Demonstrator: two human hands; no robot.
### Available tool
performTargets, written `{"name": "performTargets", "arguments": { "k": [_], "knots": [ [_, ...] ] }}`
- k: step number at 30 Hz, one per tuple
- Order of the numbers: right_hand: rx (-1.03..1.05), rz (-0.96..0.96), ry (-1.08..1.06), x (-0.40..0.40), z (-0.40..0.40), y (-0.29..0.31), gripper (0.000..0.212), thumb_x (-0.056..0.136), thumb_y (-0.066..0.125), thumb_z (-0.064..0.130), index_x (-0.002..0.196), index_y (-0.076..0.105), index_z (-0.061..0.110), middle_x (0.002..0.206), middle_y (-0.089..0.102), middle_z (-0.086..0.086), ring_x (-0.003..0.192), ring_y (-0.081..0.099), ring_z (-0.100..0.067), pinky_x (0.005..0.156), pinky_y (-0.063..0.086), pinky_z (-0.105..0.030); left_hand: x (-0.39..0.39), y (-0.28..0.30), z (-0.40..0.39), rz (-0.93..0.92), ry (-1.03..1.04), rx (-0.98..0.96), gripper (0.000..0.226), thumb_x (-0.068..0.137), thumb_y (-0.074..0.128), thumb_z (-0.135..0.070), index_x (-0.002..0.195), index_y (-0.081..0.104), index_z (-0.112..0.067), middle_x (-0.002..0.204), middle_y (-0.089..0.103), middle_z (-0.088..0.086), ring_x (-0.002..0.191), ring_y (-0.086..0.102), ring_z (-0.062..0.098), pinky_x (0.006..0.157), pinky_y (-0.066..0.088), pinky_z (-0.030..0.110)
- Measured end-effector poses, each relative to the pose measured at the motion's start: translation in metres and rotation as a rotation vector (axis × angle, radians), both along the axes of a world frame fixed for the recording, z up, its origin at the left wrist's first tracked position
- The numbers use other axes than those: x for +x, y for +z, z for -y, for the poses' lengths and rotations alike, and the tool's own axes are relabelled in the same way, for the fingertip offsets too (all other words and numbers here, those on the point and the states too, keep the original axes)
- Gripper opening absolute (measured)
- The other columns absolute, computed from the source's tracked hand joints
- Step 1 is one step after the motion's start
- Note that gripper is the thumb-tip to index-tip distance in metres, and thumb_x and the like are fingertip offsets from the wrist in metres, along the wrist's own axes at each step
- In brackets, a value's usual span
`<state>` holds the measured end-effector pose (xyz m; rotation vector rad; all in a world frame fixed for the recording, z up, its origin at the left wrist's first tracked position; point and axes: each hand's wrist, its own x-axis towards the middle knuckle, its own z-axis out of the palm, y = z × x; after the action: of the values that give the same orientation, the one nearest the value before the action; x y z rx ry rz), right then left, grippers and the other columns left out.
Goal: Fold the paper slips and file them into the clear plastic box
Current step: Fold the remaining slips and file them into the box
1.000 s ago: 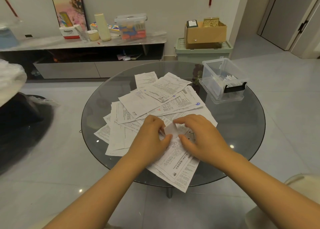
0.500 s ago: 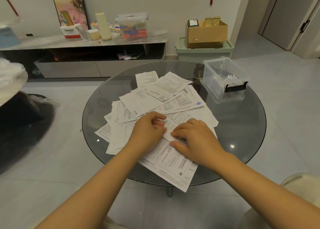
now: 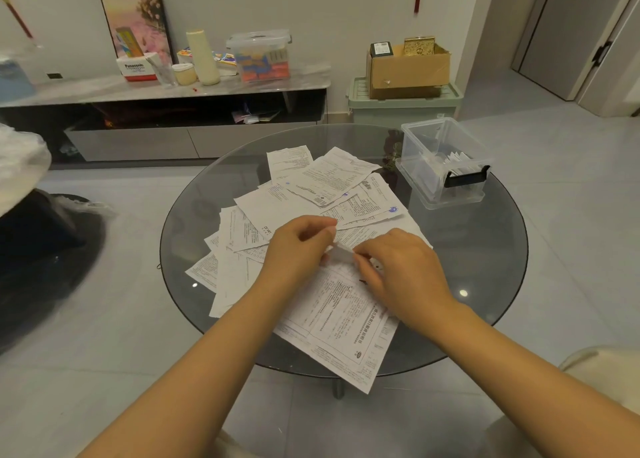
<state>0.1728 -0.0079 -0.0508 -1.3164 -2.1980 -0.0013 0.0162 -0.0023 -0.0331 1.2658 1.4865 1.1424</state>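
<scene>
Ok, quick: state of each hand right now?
Left hand: pinching one end of a small slip.
Right hand: pinching the slip's other end.

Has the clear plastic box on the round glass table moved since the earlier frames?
No. The clear plastic box sits at the same far right spot on the round glass table, in front of the green bin.

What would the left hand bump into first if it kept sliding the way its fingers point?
Probably the right hand. The left hand points rightward, and both pinch the same small paper slip between them, so the slip and those fingers come first.
</scene>
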Motion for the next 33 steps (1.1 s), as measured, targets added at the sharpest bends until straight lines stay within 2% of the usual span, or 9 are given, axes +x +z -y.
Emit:
{"name": "performTargets", "arguments": {
  "k": [3,5,8,13,17,19,21,26,33],
  "knots": [
    [-0.064,-0.030,-0.043,0.008,-0.007,0.002,0.016,0.092,0.052,0.023,0.086,0.065,0.015,0.082,0.064,0.001,0.079,0.055,-0.020,0.065,0.042,-0.031,0.008,0.002,0.000,-0.148,-0.093,0.118,0.008,0.085,0.066,-0.029,0.089,0.071,-0.033,0.095,0.068,-0.016,0.093,0.060,0.002,0.082,0.046,0.022],
    [-0.101,-0.058,-0.032,0.012,-0.011,0.003,0.017,0.094,0.049,0.022,0.093,0.063,0.014,0.090,0.062,0.002,0.087,0.050,-0.017,0.072,0.040,-0.028,0.013,0.001,0.001,-0.204,-0.132,0.181,0.006,0.081,0.070,-0.027,0.082,0.071,-0.033,0.086,0.069,-0.016,0.086,0.062,-0.001,0.077,0.045,0.018],
    [-0.116,-0.128,-0.010,0.016,-0.012,0.006,0.014,0.093,0.050,0.019,0.090,0.062,0.012,0.087,0.058,0.003,0.087,0.046,-0.014,0.073,0.039,-0.028,0.018,-0.001,-0.002,-0.260,-0.101,0.232,0.015,0.081,0.071,-0.022,0.072,0.069,-0.033,0.075,0.069,-0.016,0.078,0.062,-0.001,0.076,0.048,0.019],
    [-0.146,-0.159,0.005,0.024,-0.015,0.014,0.010,0.091,0.054,0.017,0.086,0.062,0.013,0.079,0.052,0.009,0.080,0.043,-0.010,0.067,0.029,-0.020,0.029,0.000,-0.008,-0.308,-0.069,0.316,0.020,0.082,0.069,-0.019,0.069,0.066,-0.035,0.073,0.067,-0.018,0.076,0.059,-0.005,0.071,0.040,0.005],
    [-0.145,-0.153,-0.035,0.038,-0.022,0.025,0.010,0.090,0.056,0.017,0.088,0.065,0.014,0.080,0.055,0.008,0.078,0.044,-0.007,0.066,0.031,-0.014,0.037,0.001,-0.013,-0.223,-0.076,0.316,0.011,0.086,0.066,-0.024,0.094,0.070,-0.030,0.087,0.069,-0.018,0.086,0.061,-0.003,0.080,0.046,0.012],
    [-0.130,-0.173,-0.105,0.045,-0.024,0.033,0.010,0.090,0.056,0.017,0.090,0.066,0.014,0.082,0.057,0.008,0.075,0.045,-0.005,0.066,0.031,-0.015,0.040,0.000,-0.016,-0.280,-0.093,0.290,0.031,0.089,0.061,-0.031,0.120,0.060,-0.027,0.103,0.065,-0.015,0.094,0.059,-0.001,0.083,0.045,0.013],
    [-0.086,-0.260,-0.198,0.056,-0.027,0.043,0.010,0.089,0.058,0.015,0.089,0.067,0.014,0.080,0.058,0.008,0.068,0.047,-0.004,0.061,0.034,-0.015,0.042,-0.002,-0.019,-0.398,-0.120,0.272,0.039,0.093,0.054,-0.037,0.130,0.050,-0.027,0.113,0.060,-0.012,0.099,0.056,0.001,0.088,0.046,0.020],
    [0.036,-0.471,-0.449,0.088,-0.048,0.067,0.010,0.087,0.060,0.014,0.088,0.070,0.013,0.076,0.063,0.002,0.069,0.055,-0.013,0.062,0.041,-0.019,0.051,-0.007,-0.022,-0.716,-0.205,0.294,0.037,0.097,0.042,-0.035,0.131,0.050,-0.023,0.130,0.052,-0.007,0.117,0.049,0.010,0.102,0.039,0.032],
    [-0.070,-0.479,-0.624,0.111,-0.111,0.074,0.013,0.084,0.059,0.015,0.085,0.072,0.012,0.081,0.068,-0.005,0.077,0.060,-0.024,0.069,0.051,-0.036,0.057,-0.014,-0.037,-0.793,-0.239,0.260,0.035,0.098,0.040,-0.033,0.129,0.051,-0.023,0.127,0.053,-0.004,0.112,0.050,0.013,0.100,0.040,0.033]
  ]
}}
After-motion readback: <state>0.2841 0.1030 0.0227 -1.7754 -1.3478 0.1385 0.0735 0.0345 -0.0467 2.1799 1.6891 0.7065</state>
